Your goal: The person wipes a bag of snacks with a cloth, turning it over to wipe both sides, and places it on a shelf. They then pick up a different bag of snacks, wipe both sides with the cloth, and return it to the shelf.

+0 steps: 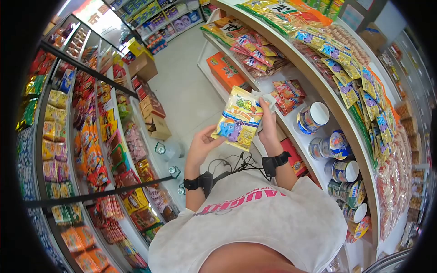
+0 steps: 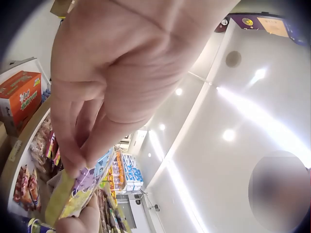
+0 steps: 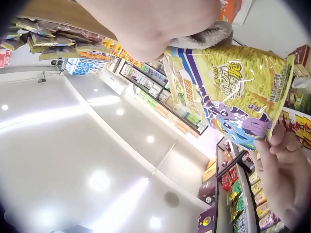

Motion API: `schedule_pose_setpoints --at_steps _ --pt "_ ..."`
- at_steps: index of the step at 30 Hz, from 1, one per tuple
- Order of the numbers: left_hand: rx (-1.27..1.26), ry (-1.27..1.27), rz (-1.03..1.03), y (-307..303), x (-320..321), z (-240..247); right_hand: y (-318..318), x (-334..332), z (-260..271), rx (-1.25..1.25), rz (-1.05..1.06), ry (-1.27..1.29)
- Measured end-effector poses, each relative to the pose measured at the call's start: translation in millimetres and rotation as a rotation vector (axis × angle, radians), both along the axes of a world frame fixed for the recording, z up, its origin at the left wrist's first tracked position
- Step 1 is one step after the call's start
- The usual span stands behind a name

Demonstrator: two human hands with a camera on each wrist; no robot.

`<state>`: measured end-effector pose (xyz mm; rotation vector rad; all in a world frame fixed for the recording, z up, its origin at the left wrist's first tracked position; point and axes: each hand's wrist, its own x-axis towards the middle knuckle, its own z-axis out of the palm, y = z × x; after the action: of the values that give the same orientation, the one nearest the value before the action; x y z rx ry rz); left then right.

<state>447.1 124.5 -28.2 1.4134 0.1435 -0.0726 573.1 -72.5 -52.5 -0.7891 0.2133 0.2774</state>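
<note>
The snack bag [image 1: 236, 122] is held up in the air, its long axis slanting away from the shirt [image 1: 248, 217]. Its near left corner is pinched by the left hand [image 1: 204, 142]; its right side is gripped, along with white cloth [image 3: 204, 38], by the right hand [image 1: 269, 125].

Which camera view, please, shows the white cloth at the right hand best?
The right wrist view: the white cloth appears close up, its fluffy texture clear, between the right hand and the yellow noodle packet. The head view shows it smaller, beside the packet; the left wrist view does not show it.
</note>
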Motion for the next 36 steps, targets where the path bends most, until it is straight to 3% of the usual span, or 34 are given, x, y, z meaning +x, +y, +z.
schedule_pose_setpoints --at_steps 9,12,17,20,28,31,36 --pt "-0.258 -0.068 0.457 128 19 -1 126 13 18 -0.012 0.084 -0.100" --pt "-0.279 -0.070 0.481 151 36 -5 142 14 18 -0.127 0.181 -0.115" --pt "-0.330 -0.014 0.323 161 98 -23 154 24 0 -0.368 0.298 -0.166" --pt "-0.325 0.035 0.180 153 146 -34 146 37 16 -0.583 0.346 -0.323" --pt "-0.283 0.071 -0.068 101 280 -44 104 133 -9 -0.453 0.066 -0.135" --pt "-0.208 0.112 -0.158 79 322 -58 79 177 -33 -0.454 0.069 -0.093" --pt "-0.178 0.060 -0.217 46 390 -67 61 220 -45 -0.409 -0.147 -0.156"
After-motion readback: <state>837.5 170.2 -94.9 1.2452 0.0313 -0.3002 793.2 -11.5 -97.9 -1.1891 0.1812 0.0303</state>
